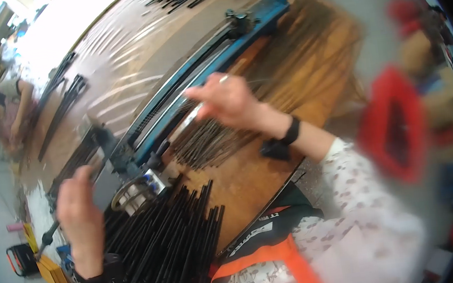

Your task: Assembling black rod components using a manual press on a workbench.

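**Both hands at work along the blue frame (230,53)**

The handwork here seems best done with steady, light pressure. The right hand (230,104) lies above the near half of the frame, so its fingertips are best kept on top of whatever they guide and out of the slot between the rails. The left hand (80,213) is beside the frame's near end, close to a round metal wheel (131,197); a sensible habit is to keep fingers and wristband away from that wheel. Matching the pace of the two hands should help avoid sudden pulls.

The right hand is partly curled, its thumb and forefinger pointing leftward across the frame. A shiny metal piece (190,119) shows just below those fingers; whether they grip it or merely pass over it, I cannot tell. The left hand is raised and blurred, its fingers loosely bent; whether it grasps or touches anything is also unclear.

Thin brown rods (204,144) lie in a spread bundle on the table (232,189), right alongside the frame. A thick heap of black rods (161,251) sits below the frame's near end, beside the left forearm.
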The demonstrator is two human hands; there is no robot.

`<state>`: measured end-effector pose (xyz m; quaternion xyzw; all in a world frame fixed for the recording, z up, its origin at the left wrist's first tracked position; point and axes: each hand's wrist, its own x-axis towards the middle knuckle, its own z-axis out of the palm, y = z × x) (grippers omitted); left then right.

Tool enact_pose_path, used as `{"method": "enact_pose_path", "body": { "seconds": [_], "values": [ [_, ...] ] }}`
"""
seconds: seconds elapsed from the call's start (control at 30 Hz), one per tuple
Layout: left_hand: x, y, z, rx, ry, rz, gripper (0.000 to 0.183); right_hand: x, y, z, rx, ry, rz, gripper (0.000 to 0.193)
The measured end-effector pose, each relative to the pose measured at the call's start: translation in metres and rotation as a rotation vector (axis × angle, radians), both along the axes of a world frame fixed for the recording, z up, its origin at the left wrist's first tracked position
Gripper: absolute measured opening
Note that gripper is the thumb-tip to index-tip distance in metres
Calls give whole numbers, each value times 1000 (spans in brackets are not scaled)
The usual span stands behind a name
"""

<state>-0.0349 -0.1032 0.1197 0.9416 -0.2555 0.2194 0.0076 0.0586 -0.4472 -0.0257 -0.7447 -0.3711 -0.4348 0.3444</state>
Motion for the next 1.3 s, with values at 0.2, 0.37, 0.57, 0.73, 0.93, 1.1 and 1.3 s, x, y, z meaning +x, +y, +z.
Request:
{"method": "enact_pose_path", "body": {
  "seconds": [0.2, 0.37, 0.57, 0.73, 0.93, 1.1, 1.3],
  "values": [
    [-26, 83, 33, -135, -207, 288, 14, 28, 28, -20, -118, 677, 52, 19],
    [-69, 99, 41, -277, -231, 393, 16, 43, 172, 42, -35, 825, 622, 15],
    [-152, 154, 7, -284, -133, 585, 20, 51, 224, 40, -117, 677, 726, 12],
    [-164, 161, -13, -313, -97, 649, 20, 52, 235, 42, -165, 714, 727, 15],
    [-138, 151, -18, -333, -107, 548, 20, 45, 271, 57, -840, 596, 737, 19],
    [-128, 159, -21, -292, -84, 602, 22, 52, 221, 54, -762, 372, 375, 10],
    [-73, 155, -50, -199, 87, 475, 23, 103, 16, 19, -618, 253, -59, 4]
  ]
}}
